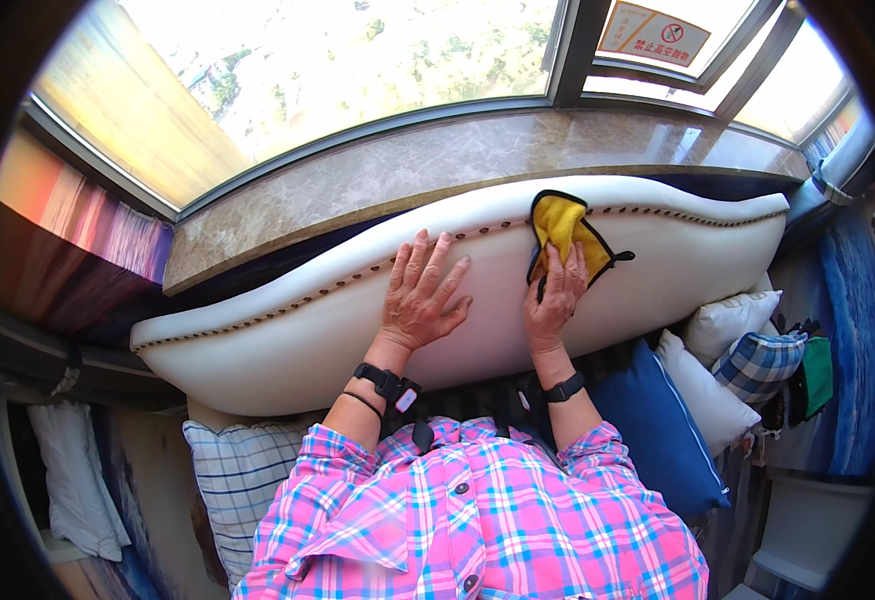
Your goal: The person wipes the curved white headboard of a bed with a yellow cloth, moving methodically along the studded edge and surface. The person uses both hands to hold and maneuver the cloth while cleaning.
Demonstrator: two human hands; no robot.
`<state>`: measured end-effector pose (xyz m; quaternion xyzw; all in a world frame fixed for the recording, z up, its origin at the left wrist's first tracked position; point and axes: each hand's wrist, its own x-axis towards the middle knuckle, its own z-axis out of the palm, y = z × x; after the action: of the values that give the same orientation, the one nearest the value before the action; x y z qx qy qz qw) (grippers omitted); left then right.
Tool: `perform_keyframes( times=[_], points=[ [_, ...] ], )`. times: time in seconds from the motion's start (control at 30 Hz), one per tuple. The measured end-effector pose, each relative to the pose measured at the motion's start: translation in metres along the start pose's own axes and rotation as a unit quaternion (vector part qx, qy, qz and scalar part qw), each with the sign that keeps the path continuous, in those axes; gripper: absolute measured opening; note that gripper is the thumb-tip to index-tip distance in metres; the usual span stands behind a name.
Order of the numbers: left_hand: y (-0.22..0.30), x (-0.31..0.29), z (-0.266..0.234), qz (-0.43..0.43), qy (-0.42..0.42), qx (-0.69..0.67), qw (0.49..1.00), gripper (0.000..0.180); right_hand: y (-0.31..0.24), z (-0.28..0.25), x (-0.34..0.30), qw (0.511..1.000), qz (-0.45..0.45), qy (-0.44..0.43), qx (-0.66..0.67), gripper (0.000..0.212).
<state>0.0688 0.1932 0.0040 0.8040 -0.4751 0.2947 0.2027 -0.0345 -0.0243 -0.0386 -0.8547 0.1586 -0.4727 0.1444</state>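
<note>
A long white padded panel (497, 285) spans the view. Against its upper front, right of centre, lies a black-edged yellow cloth (557, 218). The left hand (420, 308) rests on the padding, fingers spread apart. The right hand (554, 298), fingers close together, grips the cloth's lower part. Small dark studs (307, 299) line the panel's seam.

The microfibre cloth (565, 218) is yellow, edged in black; the padded headboard (492, 300) is white — its nailhead trim (459, 237) dark. The shirt (517, 500) is pink, blue and white plaid, one throw pillow (237, 470) white with navy windowpane lines, the marble sill (407, 180) mottled grey-brown.
</note>
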Motion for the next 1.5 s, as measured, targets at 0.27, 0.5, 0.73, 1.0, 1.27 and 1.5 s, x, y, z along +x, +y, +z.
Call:
perform_keyframes(
  times=[0.27,0.5,0.73,1.0,1.27,1.5],
  points=[
    [0.001,-0.001,-0.001,-0.003,-0.004,-0.002,1.0,0.06,0.006,0.003,0.025,0.998,0.056,0.027,-0.01,0.062],
    [-0.005,-0.004,0.004,0.002,0.027,-0.02,0.999,0.055,-0.055,0.01,0.006,0.996,-0.055,-0.057,0.046,0.053],
    [-0.005,-0.007,0.004,0.006,0.056,-0.039,0.998,0.05,-0.065,0.005,-0.015,0.973,-0.179,-0.098,0.111,0.042],
    [-0.006,-0.005,0.004,0.002,0.078,-0.06,0.995,0.056,-0.059,0.002,-0.01,0.966,-0.146,-0.057,0.207,0.062],
    [-0.005,-0.001,-0.001,-0.083,0.102,-0.07,0.989,0.073,-0.037,-0.009,-0.011,0.954,-0.12,-0.086,0.261,0.053],
    [0.014,0.015,0.001,-0.217,0.134,-0.108,0.961,0.055,-0.039,-0.005,-0.012,0.957,-0.05,-0.043,0.281,0.025]
  ],
)
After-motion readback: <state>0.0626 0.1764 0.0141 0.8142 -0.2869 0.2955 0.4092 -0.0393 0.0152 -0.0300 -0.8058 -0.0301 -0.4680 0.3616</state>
